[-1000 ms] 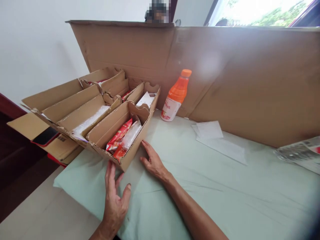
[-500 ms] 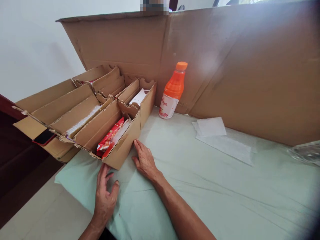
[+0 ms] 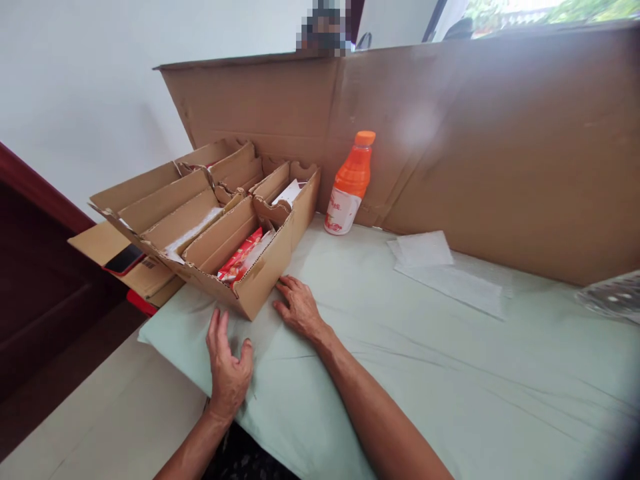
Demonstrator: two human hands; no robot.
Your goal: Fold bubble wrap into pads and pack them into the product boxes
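A cardboard box with several compartments (image 3: 273, 270) stands at the left of the table, one end jutting past the edge. In its front compartment lies a red snack packet (image 3: 241, 255) with a clear wrapper beside it. A white card (image 3: 287, 193) and a strip of bubble wrap (image 3: 193, 231) sit in other compartments. My left hand (image 3: 229, 363) is just in front of the box's near corner, fingers spread and holding nothing. By the box's right side wall, my right hand (image 3: 300, 308) rests on the cloth, fingers extended, fingertips at or very near its lower edge.
An orange-capped bottle (image 3: 350, 183) stands behind the box, before a tall cardboard panel (image 3: 500, 153). White sheets (image 3: 425, 250) lie on the green cloth (image 3: 450, 373). A clear plastic item (image 3: 610, 297) is at the right edge. A pixelated person (image 3: 321, 30) is beyond the panel.
My left hand has come away from the box's near corner, toward me. The right hand stays by the side wall. The whole view has shifted somewhat, showing more of the window.
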